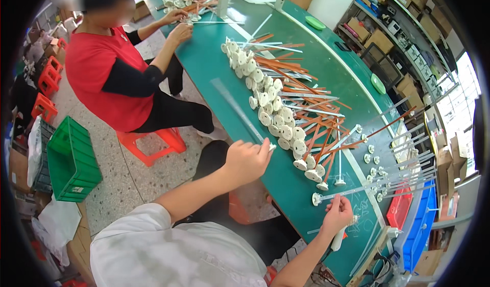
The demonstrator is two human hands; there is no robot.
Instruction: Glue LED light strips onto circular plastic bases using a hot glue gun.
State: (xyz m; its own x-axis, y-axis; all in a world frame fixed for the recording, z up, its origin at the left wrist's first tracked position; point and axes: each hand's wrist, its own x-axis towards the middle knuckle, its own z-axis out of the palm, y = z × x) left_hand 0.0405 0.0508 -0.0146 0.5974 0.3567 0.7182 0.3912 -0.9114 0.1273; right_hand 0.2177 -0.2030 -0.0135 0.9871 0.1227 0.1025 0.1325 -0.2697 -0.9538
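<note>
My left hand point(247, 162) is closed near the table's near edge, in a pinch on a clear plastic strip point(237, 111) smeared by motion. A small white piece shows at the fingertips. Farther right, my right hand point(338, 215) pinches another clear strip point(352, 189), which ends at its left in a round white base point(316, 199). Under that hand is a white-handled tool point(337, 240), partly hidden. Beyond my hands lies a long row of white discs point(275, 106) fixed to brown and clear strips point(314, 101).
Clear strips with white bases point(413, 159) stand at the right, by a red tray point(399, 208) and a blue bin point(419, 226). Across the green table point(219, 101), a co-worker in red point(115, 78) handles similar parts. A green crate point(74, 159) and red stools point(153, 144) occupy the floor.
</note>
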